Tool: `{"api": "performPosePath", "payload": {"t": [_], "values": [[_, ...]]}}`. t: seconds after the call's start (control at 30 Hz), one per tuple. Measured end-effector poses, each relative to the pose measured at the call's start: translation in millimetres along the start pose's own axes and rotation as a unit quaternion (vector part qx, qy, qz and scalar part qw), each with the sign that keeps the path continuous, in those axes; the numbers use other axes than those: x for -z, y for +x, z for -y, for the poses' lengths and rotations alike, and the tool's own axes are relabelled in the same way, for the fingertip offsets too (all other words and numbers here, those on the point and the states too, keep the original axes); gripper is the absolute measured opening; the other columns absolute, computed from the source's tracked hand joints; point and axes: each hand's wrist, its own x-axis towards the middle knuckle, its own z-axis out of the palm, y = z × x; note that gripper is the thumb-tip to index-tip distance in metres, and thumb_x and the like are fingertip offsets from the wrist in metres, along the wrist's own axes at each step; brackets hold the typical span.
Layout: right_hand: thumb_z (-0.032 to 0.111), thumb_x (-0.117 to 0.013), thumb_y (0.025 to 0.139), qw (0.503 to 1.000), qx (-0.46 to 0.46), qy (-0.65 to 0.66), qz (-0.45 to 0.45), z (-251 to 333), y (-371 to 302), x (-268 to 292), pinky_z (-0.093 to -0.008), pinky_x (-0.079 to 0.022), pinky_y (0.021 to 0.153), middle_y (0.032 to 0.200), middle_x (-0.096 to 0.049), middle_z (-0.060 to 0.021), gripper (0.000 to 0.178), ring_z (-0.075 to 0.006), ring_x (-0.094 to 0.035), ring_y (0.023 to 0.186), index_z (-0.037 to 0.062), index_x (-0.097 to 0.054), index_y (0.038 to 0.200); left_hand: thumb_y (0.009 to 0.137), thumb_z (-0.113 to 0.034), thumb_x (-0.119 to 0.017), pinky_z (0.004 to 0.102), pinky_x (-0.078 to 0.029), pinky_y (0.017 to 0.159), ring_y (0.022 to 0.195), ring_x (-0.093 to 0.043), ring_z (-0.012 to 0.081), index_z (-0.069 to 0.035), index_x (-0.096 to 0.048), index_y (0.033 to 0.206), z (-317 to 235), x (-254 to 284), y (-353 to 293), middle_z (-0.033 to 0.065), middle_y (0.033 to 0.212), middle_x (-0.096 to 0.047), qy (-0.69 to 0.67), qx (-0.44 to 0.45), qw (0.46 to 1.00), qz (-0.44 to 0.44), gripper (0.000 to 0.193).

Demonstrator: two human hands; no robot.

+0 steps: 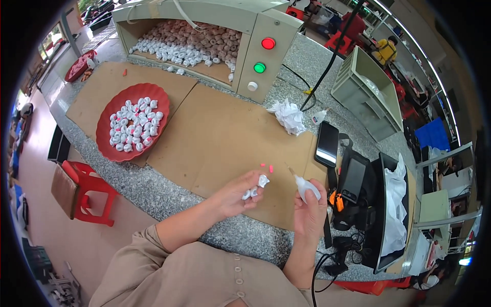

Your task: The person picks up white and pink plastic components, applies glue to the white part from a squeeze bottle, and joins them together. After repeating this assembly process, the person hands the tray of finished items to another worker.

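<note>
Wide speckled grey counter here, running across a busy workshop, with brown cardboard sheets laid flat over its middle. At the back stands a beige cabinet, its open mouth heaped with small white and pinkish pieces, a red, a green and a white button on its side panel. Left of centre, a red tray sits on the cardboard, full of little white pieces. A red stool stands on the floor below the counter edge. To the right, a grey crate, a dark phone, a crumpled white tissue. The black gear at the far right is hard to make out. Now the hands: left hand hovers over the cardboard, grip closed around small white pieces, just short of two tiny pink bits. Right hand is wrapped tight around a small white squeeze bottle, nozzle tilted up and left, near the left hand's pieces.
</note>
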Motion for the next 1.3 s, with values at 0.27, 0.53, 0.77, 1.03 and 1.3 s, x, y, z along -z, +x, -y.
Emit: {"api": "performPosePath", "payload": {"t": [0.27,0.53,0.77,1.03,1.3], "values": [[0.006,-0.054,0.080,0.990,0.108,-0.095,0.001,-6.1,-2.5,0.2,-0.0236,-0.044,0.058,0.087,-0.051,-0.0074,0.027,-0.0136,-0.053,0.070,0.0013,-0.042,0.104,0.085,-0.018,-0.050,0.0196,-0.036,0.046,0.061,-0.049,0.0086,-0.011,-0.048,0.096,0.2,3.5,0.2,0.0084,0.089,-0.055,-0.017,0.022,0.999,-0.030,0.013],[0.023,-0.049,0.084,0.908,0.267,-0.319,0.041,-16.5,-12.3,1.1,-0.0255,-0.041,0.051,0.080,-0.048,-0.0089,0.028,-0.0142,-0.049,0.060,0.0016,-0.038,0.100,0.085,-0.015,-0.050,0.0241,-0.046,0.064,0.079,-0.055,0.0134,-0.003,-0.051,0.100,0.7,1.8,1.0,0.0080,0.094,-0.056,0.010,-0.005,0.999,-0.037,0.019],[0.021,-0.049,0.084,0.890,0.268,-0.366,0.053,-20.2,-9.8,3.8,-0.0244,-0.039,0.053,0.078,-0.048,-0.0084,0.027,-0.0130,-0.046,0.058,0.0017,-0.037,0.099,0.085,-0.014,-0.050,0.0246,-0.047,0.064,0.080,-0.055,0.0150,-0.003,-0.051,0.099,1.0,1.6,0.4,0.0084,0.093,-0.056,0.003,-0.008,0.999,-0.032,0.018],[0.020,-0.050,0.084,0.902,0.242,-0.353,0.054,-21.9,-8.9,3.6,-0.0234,-0.039,0.054,0.078,-0.048,-0.0086,0.028,-0.0122,-0.046,0.060,0.0011,-0.036,0.099,0.084,-0.013,-0.050,0.0245,-0.047,0.063,0.080,-0.056,0.0153,-0.003,-0.053,0.097,0.5,0.5,-0.1,0.0087,0.093,-0.056,0.002,-0.006,0.999,-0.031,0.017],[0.019,-0.049,0.085,0.870,0.272,-0.404,0.078,-23.2,-6.9,12.9,-0.0229,-0.039,0.055,0.080,-0.046,-0.0081,0.028,-0.0117,-0.045,0.061,0.0004,-0.036,0.100,0.084,-0.013,-0.050,0.0222,-0.046,0.065,0.076,-0.054,0.0113,-0.005,-0.053,0.098,-0.1,-2.2,-0.2,0.0108,0.097,-0.056,0.001,-0.010,1.000,-0.030,0.016]]}}
